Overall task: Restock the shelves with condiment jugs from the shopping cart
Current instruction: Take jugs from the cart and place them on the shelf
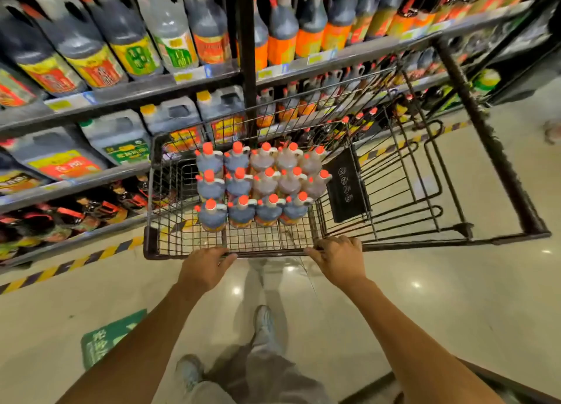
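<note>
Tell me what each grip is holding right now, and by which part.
The left grip and the right grip both hold the shopping cart by the near top rail of its basket. Neither holds any of the jugs.

Cart (170, 242) walls fence the jugs (266, 185), open overhead

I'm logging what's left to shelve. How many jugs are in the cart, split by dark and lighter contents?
dark jugs: 8
lighter brown jugs: 6
Total: 14, all red-capped, standing in three rows in the cart.
</note>
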`<state>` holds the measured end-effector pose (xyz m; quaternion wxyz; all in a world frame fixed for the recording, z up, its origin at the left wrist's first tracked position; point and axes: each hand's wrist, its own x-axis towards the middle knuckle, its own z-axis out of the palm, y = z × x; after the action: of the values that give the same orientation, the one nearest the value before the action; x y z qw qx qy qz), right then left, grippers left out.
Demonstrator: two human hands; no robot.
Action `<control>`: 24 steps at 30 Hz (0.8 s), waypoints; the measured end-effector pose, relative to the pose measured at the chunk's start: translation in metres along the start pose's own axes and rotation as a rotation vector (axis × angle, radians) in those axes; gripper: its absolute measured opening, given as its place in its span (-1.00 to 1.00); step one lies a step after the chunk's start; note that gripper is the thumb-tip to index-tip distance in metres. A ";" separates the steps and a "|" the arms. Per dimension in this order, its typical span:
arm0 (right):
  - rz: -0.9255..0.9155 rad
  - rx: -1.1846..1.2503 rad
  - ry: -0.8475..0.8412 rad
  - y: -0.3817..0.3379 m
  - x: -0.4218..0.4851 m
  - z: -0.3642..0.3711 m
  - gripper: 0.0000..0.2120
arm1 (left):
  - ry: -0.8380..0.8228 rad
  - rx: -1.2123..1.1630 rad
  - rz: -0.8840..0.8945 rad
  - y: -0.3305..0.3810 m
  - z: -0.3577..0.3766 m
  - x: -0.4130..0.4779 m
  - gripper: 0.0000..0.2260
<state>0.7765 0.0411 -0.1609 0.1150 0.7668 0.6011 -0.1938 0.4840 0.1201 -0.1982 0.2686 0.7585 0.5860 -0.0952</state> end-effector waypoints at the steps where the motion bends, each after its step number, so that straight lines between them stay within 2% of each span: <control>1: 0.004 -0.001 0.002 0.001 0.000 0.002 -0.50 | -0.001 -0.002 -0.017 -0.001 0.001 0.000 -0.63; 16: 0.035 0.048 0.006 -0.032 -0.013 0.014 -0.54 | 0.018 -0.048 -0.119 -0.024 0.003 -0.020 -0.63; 24: 0.019 0.057 -0.020 -0.060 -0.032 0.030 -0.49 | 0.023 0.005 -0.096 -0.062 0.013 -0.055 -0.60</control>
<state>0.7075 0.0160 -0.1703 0.1011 0.7734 0.5867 -0.2175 0.4119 0.0773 -0.2018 0.2548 0.7312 0.6247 -0.1008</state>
